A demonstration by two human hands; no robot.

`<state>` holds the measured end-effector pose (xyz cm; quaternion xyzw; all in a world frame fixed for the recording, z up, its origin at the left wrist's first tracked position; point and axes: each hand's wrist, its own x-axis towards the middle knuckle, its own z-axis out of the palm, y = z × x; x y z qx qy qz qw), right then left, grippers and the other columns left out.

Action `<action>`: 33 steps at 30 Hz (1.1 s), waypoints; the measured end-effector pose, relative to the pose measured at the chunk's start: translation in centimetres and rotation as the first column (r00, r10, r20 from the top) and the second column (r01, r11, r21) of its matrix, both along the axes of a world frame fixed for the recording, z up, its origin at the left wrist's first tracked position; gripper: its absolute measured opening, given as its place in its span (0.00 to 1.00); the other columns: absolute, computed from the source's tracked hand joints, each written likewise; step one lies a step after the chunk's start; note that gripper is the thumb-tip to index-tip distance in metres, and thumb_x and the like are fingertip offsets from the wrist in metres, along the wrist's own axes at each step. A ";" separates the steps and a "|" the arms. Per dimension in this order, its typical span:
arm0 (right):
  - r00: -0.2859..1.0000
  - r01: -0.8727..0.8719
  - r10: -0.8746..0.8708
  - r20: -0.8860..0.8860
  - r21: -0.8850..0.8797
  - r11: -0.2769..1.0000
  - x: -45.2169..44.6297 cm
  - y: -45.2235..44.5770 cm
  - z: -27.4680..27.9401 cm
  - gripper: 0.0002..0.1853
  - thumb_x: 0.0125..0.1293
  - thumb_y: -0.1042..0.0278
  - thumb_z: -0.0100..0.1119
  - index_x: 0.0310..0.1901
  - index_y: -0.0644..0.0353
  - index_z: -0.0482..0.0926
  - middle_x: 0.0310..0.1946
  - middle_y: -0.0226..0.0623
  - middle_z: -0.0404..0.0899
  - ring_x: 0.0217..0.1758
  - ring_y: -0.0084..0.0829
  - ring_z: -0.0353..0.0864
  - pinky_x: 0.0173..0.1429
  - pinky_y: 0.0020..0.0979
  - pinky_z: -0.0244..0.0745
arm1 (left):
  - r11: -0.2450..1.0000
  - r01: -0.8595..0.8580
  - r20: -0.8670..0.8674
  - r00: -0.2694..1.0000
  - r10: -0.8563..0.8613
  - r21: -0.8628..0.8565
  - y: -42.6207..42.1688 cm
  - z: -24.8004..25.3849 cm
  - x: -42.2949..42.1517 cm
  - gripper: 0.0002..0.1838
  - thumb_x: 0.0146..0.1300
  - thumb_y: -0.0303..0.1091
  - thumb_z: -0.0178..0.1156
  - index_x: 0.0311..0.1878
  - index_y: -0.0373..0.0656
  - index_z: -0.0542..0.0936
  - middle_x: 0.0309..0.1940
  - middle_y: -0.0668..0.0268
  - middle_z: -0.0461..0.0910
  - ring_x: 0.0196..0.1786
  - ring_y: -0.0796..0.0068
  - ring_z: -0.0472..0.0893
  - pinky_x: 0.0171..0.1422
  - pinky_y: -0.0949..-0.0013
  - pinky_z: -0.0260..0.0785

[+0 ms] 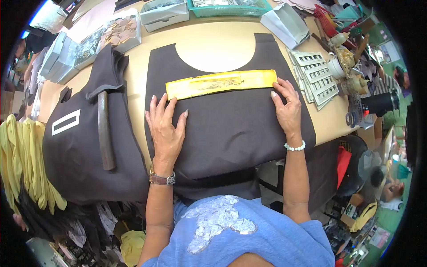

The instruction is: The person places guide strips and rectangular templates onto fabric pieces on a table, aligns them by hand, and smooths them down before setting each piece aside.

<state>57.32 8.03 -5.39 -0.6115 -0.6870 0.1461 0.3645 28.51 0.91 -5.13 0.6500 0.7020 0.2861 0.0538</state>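
Note:
A long yellow strip (221, 84), stained dark along its middle, lies across a dark brown fabric panel (227, 129) with a scooped neck edge. My left hand (167, 127) rests on the panel with its fingers spread, the fingertips touching the strip's lower left corner. At the strip's right end, the thumb and fingers of my right hand (287, 107) close on the corner. Left of this panel, a stack of similar dark pieces (75, 151) carries a hammer (105, 129) and a white rectangular frame (66, 122).
White boxes of small parts (122, 33) and a teal basket (231, 10) line the table's far side. Slotted grey plates (315, 78) sit to the right, beside bottles and tools (349, 66). Yellow cloth (26, 160) hangs at the left.

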 end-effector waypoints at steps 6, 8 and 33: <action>1.000 -0.003 0.003 -0.001 0.013 1.000 0.1 0.0 -0.1 0.14 0.58 0.70 0.59 0.47 0.61 0.81 0.55 0.40 0.76 0.66 0.43 0.65 0.71 0.42 0.50 | 1.000 0.006 0.034 0.999 -0.007 0.018 0.0 0.0 -0.1 0.24 0.57 0.35 0.63 0.58 0.44 0.73 0.61 0.55 0.69 0.69 0.49 0.58 0.69 0.42 0.47; 1.000 0.015 -0.015 -0.006 0.017 1.000 0.0 -0.1 -0.1 0.14 0.58 0.70 0.59 0.47 0.61 0.81 0.55 0.40 0.76 0.66 0.43 0.65 0.71 0.42 0.50 | 1.000 -0.019 0.011 1.000 0.019 0.023 0.0 0.1 0.0 0.25 0.56 0.34 0.64 0.58 0.44 0.74 0.59 0.55 0.70 0.69 0.49 0.59 0.70 0.45 0.48; 0.998 -0.018 0.019 0.052 -0.016 1.000 0.2 0.1 -0.2 0.15 0.59 0.69 0.59 0.48 0.60 0.80 0.56 0.37 0.75 0.66 0.41 0.64 0.72 0.44 0.48 | 0.999 -0.039 0.037 0.999 0.039 0.007 -0.1 0.3 -0.1 0.23 0.55 0.35 0.65 0.56 0.44 0.76 0.59 0.57 0.72 0.69 0.52 0.60 0.71 0.47 0.47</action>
